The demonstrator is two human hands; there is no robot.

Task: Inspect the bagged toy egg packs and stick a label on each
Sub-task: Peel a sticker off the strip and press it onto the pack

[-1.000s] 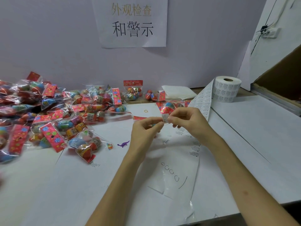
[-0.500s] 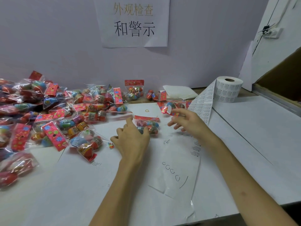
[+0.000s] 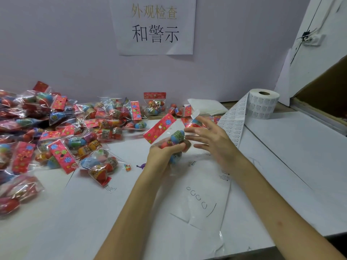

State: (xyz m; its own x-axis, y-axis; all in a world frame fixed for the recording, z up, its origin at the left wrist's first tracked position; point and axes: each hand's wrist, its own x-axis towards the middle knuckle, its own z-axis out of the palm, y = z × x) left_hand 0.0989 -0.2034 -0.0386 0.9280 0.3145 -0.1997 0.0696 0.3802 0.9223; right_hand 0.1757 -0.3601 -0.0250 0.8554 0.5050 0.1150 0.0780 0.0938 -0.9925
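Dozens of bagged toy egg packs [image 3: 62,139] are heaped at the left of the table [image 3: 281,156], and just right of them one pack [image 3: 170,141] is held above the table, clamped in the left hand [image 3: 162,156] with its red header card tilted up to the left. The right hand [image 3: 210,139] is held beside it with fingers spread, and a small white label [image 3: 195,113] appears to be stuck to a raised fingertip, while the label roll [image 3: 262,103] is seen at the far right with its strip trailing toward the hands. The labelling step is judged to be in hand, so the label needs to be pressed flat onto the bag's film next.
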